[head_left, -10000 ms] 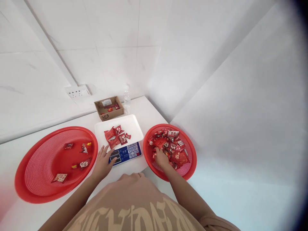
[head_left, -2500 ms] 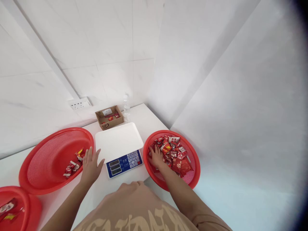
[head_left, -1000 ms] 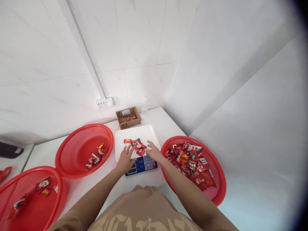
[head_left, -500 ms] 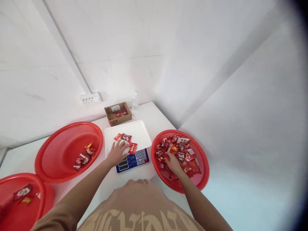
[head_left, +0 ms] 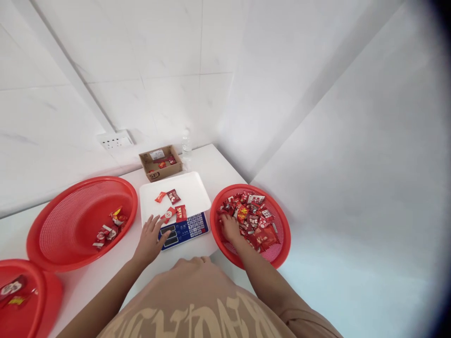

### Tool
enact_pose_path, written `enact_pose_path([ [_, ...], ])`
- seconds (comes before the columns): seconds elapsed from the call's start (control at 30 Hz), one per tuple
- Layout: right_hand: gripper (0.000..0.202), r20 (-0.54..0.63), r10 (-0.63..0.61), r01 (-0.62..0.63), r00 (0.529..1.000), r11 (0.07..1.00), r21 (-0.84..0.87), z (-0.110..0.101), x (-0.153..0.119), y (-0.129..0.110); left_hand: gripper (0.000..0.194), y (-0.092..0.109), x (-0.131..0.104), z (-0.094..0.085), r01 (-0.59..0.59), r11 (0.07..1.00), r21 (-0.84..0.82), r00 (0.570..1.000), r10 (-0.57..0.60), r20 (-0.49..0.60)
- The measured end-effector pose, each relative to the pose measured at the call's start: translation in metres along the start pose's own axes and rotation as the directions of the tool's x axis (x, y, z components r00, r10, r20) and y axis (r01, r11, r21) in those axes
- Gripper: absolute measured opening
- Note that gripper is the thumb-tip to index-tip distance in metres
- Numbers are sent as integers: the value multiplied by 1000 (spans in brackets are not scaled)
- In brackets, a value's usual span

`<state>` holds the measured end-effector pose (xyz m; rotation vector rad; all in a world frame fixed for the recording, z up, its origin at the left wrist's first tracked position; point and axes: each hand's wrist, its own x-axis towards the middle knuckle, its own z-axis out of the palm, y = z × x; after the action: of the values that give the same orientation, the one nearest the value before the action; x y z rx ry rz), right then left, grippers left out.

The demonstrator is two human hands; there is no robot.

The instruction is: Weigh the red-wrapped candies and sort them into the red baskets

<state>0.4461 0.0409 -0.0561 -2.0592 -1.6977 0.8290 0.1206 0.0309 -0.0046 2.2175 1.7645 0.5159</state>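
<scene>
My left hand (head_left: 151,241), open with fingers spread, is at the near left corner of the scale (head_left: 183,232), holding nothing. On its white tray (head_left: 193,188) lie small wrapped snacks: an orange-red packet (head_left: 160,197), a dark red packet (head_left: 173,196), a red packet with a pale round print (head_left: 169,214) and a bright red packet (head_left: 181,213). My right hand (head_left: 230,228) reaches into the right red basket (head_left: 286,234), among many mixed red packets (head_left: 253,218). Its fingers are curled at the basket's left side; what they grip is hidden.
Left of the scale stands a large red basket (head_left: 66,225) with a few packets, and another red basket (head_left: 38,300) overlaps the frame's lower left. Behind the tray are a small cardboard box (head_left: 162,171) and a clear bottle (head_left: 186,143). Walls close in behind and right.
My left hand has drawn back off the tray, uncovering a packet. The right hand has shifted slightly left inside its basket. The whole view has turned a little to the right.
</scene>
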Motion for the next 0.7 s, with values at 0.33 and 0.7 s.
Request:
enact_pose_path([
  [0.33, 38, -214, 279, -133, 936, 844, 520, -39, -4, 6, 45, 5, -13, -15, 78, 983, -164, 996, -82, -17],
  [0.7, 26, 15, -114, 74, 993, 736, 673, -21, -38, -120, 51, 104, 16, -23, 553, 327, -767, 831, -144, 537],
])
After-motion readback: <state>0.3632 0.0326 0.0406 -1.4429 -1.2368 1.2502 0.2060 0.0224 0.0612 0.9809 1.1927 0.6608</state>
